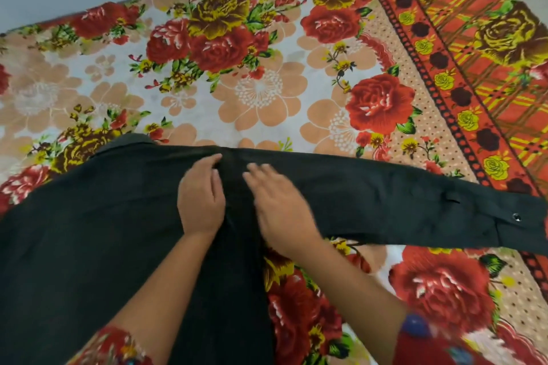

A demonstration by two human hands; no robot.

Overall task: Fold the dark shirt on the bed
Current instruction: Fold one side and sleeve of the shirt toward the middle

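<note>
Dark shirt point(89, 231) lies spread on the bed point(267, 83), body filling the view's 7–9 o'clock side, collar point(127, 144) at abt 10 o'clock from the hands. Left hand point(201, 201) is palm-down on the cloth near the shoulder, fingers flat and pressing, gripping nothing. Right hand point(281, 210) sits just beside it at 3 o'clock, motion-blurred but fingers look straight, also flat on the fabric w/ nothing pinched. From there the sleeve point(415, 201) runs out toward 3–4 o'clock, long axis roughly 9-to-3, ending at the cuff point(522, 228) w/ its button point(516, 216) near the frame edge. Judgement: the sleeve fold comes next. Right hand is nearer and prob. does the reach out at 3 o'clock, while the left pins the shoulder as pivot.
</note>
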